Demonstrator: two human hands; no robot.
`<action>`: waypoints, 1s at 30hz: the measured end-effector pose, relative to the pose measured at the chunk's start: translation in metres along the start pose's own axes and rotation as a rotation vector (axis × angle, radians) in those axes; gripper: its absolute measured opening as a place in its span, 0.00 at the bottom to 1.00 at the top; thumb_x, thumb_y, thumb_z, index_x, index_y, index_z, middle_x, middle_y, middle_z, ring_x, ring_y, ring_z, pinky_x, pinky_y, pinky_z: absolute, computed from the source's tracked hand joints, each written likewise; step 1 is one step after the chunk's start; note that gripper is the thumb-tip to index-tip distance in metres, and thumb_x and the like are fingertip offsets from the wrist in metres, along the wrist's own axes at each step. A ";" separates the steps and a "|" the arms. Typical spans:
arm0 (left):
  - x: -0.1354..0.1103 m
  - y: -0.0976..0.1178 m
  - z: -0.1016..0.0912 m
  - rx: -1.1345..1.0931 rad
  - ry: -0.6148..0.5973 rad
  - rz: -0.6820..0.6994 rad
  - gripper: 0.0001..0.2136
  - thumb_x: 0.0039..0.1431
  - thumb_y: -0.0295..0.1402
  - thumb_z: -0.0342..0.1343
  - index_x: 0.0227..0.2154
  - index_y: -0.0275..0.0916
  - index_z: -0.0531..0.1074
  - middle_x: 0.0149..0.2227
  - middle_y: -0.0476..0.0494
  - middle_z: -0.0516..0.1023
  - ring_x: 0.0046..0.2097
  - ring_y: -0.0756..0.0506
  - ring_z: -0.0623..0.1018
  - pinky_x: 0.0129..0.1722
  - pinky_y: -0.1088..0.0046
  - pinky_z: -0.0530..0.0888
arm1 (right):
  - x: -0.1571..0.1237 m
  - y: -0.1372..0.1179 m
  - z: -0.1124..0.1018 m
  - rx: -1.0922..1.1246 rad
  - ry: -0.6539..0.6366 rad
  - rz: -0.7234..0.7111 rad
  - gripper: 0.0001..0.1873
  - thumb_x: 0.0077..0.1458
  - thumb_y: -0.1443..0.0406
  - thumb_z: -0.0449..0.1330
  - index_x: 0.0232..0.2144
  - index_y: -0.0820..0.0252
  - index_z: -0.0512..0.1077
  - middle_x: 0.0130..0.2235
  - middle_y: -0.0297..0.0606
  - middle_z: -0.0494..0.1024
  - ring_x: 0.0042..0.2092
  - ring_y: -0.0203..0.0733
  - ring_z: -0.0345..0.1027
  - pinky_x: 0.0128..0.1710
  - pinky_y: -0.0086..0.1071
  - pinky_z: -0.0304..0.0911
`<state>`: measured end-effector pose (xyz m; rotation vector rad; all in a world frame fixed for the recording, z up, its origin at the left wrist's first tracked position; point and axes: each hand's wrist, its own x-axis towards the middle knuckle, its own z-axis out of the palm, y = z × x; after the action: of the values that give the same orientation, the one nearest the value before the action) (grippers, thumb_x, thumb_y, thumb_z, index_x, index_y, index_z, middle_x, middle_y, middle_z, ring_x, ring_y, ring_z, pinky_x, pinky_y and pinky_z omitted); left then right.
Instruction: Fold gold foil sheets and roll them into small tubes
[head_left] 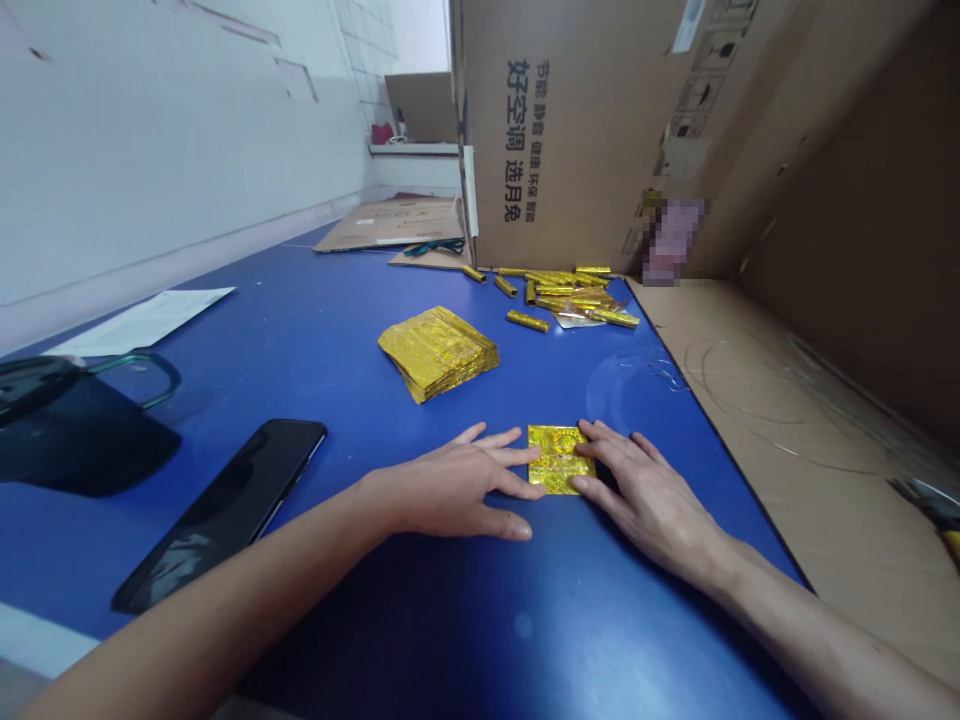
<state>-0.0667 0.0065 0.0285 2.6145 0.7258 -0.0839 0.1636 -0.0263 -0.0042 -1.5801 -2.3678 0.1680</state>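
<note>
A square sheet of shiny gold foil paper (555,470) lies flat on the blue table, with crease lines across it. My left hand (472,485) rests at its left edge, fingers spread, two fingertips on the sheet. From the right, my right hand (641,485) touches the sheet's right side with fingertips and thumb, its fingers apart. Neither hand grips anything. Just beyond my left hand sits a fanned stack of gold foil sheets (439,350). Farther back, rolled gold foil tubes (529,321) lie in a loose pile.
A black phone (225,510) and a dark mug (82,430) stand on the left of the blue table (465,620). White paper (150,320) lies behind them. A large cardboard box (585,130) rises at the back. Thin clear thread (750,400) curls over cardboard at right.
</note>
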 end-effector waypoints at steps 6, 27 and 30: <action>0.000 0.002 0.000 0.005 0.004 -0.016 0.20 0.54 0.48 0.46 0.50 0.54 0.60 0.59 0.47 0.52 0.60 0.39 0.46 0.53 0.47 0.44 | 0.002 -0.013 0.005 -0.096 0.078 0.044 0.23 0.49 0.49 0.52 0.39 0.61 0.67 0.52 0.47 0.65 0.53 0.51 0.56 0.50 0.52 0.51; -0.003 0.016 0.003 0.072 0.047 -0.006 0.25 0.51 0.52 0.47 0.51 0.50 0.59 0.57 0.42 0.55 0.59 0.38 0.51 0.53 0.47 0.42 | 0.003 0.019 0.002 0.103 -0.036 0.018 0.21 0.54 0.64 0.48 0.51 0.55 0.59 0.56 0.41 0.59 0.58 0.43 0.47 0.55 0.50 0.43; -0.003 0.021 0.007 0.102 0.092 0.018 0.27 0.50 0.53 0.47 0.52 0.47 0.60 0.55 0.38 0.59 0.57 0.39 0.57 0.54 0.49 0.43 | 0.004 0.019 0.001 0.086 -0.040 0.035 0.20 0.54 0.64 0.48 0.51 0.55 0.60 0.57 0.40 0.58 0.58 0.43 0.46 0.55 0.50 0.43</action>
<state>-0.0581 -0.0146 0.0305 2.7374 0.7471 0.0045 0.1790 -0.0151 -0.0095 -1.5931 -2.3308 0.3074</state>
